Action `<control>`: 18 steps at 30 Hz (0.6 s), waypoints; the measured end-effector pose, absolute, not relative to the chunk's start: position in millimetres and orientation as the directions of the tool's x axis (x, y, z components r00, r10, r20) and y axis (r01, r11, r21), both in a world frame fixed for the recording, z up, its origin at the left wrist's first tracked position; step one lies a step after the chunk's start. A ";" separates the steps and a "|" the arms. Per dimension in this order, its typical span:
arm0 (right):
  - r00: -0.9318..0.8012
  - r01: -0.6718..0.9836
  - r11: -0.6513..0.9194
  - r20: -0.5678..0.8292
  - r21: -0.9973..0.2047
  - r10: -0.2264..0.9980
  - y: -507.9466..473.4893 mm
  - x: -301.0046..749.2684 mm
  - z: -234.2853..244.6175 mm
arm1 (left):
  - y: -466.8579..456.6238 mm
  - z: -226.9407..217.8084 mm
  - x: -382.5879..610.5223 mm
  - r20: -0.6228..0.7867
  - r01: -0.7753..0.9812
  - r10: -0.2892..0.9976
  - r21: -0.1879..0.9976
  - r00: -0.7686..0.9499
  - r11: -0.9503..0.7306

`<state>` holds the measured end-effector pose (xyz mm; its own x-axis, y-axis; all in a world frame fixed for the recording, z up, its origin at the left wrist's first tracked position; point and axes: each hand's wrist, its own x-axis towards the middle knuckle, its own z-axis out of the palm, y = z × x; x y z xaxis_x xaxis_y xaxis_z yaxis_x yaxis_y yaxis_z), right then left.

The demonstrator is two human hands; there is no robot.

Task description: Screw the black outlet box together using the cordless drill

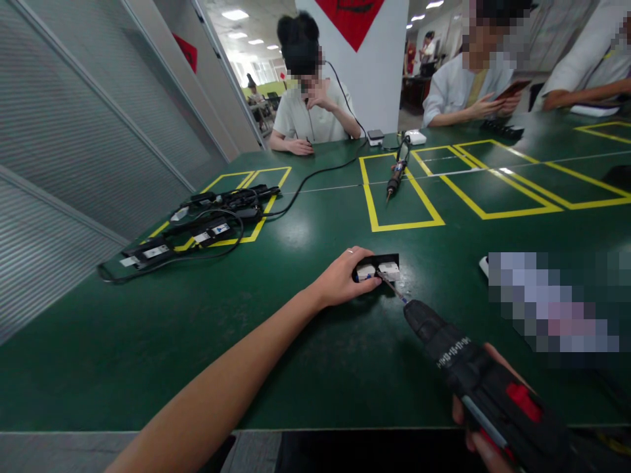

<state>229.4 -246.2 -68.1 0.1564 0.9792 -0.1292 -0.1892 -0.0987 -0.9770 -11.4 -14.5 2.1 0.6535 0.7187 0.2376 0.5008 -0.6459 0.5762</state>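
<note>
My left hand (343, 276) reaches across the green table (207, 341) and grips a small black holder with white parts in it (383, 269), its fingers curled over the left end. My right hand (480, 420) is wrapped round the handle of a black and red power screwdriver (468, 371) at the lower right. The tool's thin bit (391, 286) points up and left and touches the holder beside my left fingers.
Black power strips with tangled cables (197, 226) lie at the left. A soldering iron (396, 180) rests in a yellow-taped box (399, 190). Several people sit along the far edge. Small white and black boxes (394, 136) stand near a pillar.
</note>
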 end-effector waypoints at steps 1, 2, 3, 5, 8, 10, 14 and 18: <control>0.140 -0.217 -0.114 -0.146 -0.969 0.979 -246.8 229.5 -69.5 | -14.3 2.0 -11.4 0.236 0.503 0.720 0.576 0.653 -0.645; 0.126 -0.245 -0.125 -0.159 -0.961 0.979 -247.2 229.5 -70.6 | -14.3 1.8 -11.4 0.237 0.505 0.722 0.576 0.650 -0.643; 0.118 -0.268 -0.130 -0.167 -0.955 0.979 -247.5 229.4 -71.2 | -14.3 1.7 -11.3 0.237 0.506 0.723 0.576 0.648 -0.642; 0.123 -0.292 -0.127 -0.169 -0.948 0.978 -247.7 229.2 -71.1 | -14.4 1.4 -11.2 0.243 0.503 0.724 0.578 0.646 -0.643; 0.132 -0.289 -0.132 -0.176 -0.948 0.975 -246.8 230.4 -68.8 | -14.8 1.7 -10.8 0.250 0.498 0.722 0.580 0.645 -0.645; 0.130 -0.240 -0.131 -0.165 -0.962 0.978 -245.9 231.7 -66.6 | -15.1 2.2 -10.4 0.246 0.500 0.725 0.582 0.643 -0.641; 0.144 -0.058 -0.056 -0.064 -0.997 0.987 -245.8 231.6 -60.7 | -15.5 2.7 -10.1 0.233 0.505 0.732 0.589 0.641 -0.631; 0.151 0.083 0.030 0.042 -0.996 0.988 -247.5 227.7 -55.5 | -15.5 2.9 -10.4 0.228 0.508 0.732 0.589 0.642 -0.629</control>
